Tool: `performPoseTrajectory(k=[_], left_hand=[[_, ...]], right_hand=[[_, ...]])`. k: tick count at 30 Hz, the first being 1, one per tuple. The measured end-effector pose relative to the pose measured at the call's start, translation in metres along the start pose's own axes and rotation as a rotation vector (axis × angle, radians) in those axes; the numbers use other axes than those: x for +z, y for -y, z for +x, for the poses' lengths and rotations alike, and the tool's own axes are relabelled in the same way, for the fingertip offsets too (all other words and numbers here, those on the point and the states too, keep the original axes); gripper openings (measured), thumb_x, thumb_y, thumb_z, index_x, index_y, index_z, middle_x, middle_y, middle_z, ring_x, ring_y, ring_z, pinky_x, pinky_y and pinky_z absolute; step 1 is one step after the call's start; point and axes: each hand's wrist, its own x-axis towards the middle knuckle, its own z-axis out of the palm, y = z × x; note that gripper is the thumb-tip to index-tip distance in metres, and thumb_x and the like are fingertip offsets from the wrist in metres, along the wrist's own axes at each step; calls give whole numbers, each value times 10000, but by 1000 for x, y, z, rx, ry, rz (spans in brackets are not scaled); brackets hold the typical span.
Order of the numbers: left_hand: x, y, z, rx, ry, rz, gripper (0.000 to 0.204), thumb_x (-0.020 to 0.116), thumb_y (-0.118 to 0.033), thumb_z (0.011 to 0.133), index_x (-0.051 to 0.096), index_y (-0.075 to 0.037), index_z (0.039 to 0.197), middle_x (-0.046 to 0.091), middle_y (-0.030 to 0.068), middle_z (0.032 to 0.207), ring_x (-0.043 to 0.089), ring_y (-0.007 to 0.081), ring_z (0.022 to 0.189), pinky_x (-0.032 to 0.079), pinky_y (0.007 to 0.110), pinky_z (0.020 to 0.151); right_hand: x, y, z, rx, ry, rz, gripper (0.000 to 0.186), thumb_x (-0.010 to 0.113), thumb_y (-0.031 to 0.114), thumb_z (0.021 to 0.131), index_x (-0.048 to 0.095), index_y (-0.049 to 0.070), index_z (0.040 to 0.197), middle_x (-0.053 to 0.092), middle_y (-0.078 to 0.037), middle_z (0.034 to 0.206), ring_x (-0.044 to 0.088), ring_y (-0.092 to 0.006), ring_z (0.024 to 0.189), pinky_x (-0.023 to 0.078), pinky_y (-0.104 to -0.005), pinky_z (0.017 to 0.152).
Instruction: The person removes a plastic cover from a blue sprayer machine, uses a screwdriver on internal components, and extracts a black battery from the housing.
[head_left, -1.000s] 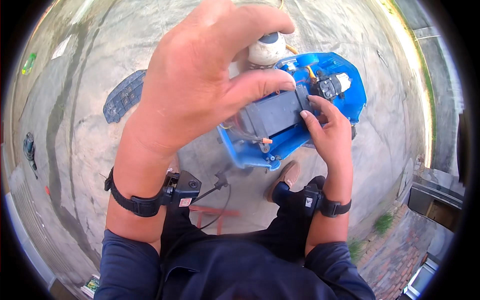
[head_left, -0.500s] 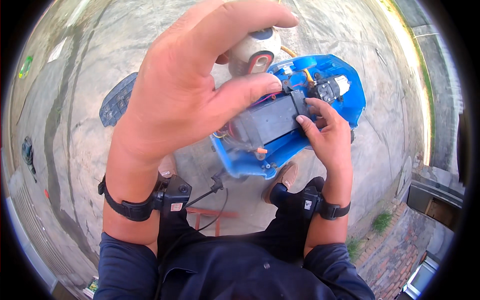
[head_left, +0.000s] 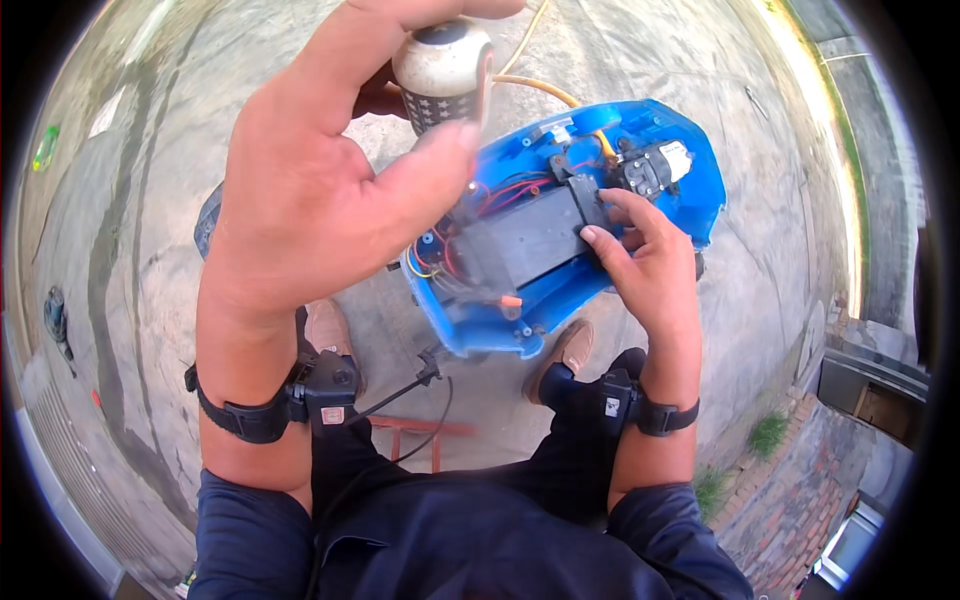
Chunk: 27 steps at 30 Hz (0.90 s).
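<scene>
My left hand (head_left: 320, 180) is raised close to the camera, thumb and fingers curled around a white round-topped object (head_left: 440, 75) with a dark band of white stars; its kind is unclear. Below lies a blue plastic housing (head_left: 690, 130), its inside facing up. A long dark grey battery block (head_left: 540, 240) crosses its middle, with a black bracket (head_left: 588, 200) over one end. My right hand (head_left: 648, 250) pinches at that bracket, thumb against the block's edge. Beside it sits a small black pump (head_left: 650, 172) with a white end. Thin red wires (head_left: 515, 195) run behind the block. An orange-tipped part (head_left: 511, 301) blurs at the near end.
A yellowish hose (head_left: 540, 86) leads away from the housing across the concrete floor (head_left: 780, 330). My shoes stand on the near side, with a red metal frame (head_left: 405, 430) between my legs. Part of a dark panel (head_left: 208, 222) shows behind my left hand.
My left hand has moved left and slightly up with the white object, which has turned to show its star band. My right hand keeps its place at the bracket.
</scene>
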Motion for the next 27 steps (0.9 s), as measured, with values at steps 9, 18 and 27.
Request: performPoseTrajectory(k=[9,18,27], left_hand=[[-1,3,7,171,-72,453,661,846,-53,758,604,-11,1371,663,101,1088,651,219,943,532,309,850],[2,-6,0,-41,14,-46,599,765,26,876,564,-25,1438,660,105,1302,653,152,1098,540,325,981],[7,-13,3,84,-2,50,641,680,111,852,542,-26,1462,656,123,1291,634,189,1166,512,339,1020]], right_hand=[[0,0,-1,0,-4,9,440,862,185,810,738,91,1222,743,-99,977,644,-170,699,552,-318,692],[-1,1,-1,26,12,12,431,843,225,817,745,104,1219,750,-106,1014,661,-198,691,558,-332,682],[-1,3,-2,16,5,11,420,836,223,818,746,98,1210,751,-98,1014,657,-202,684,558,-339,681]])
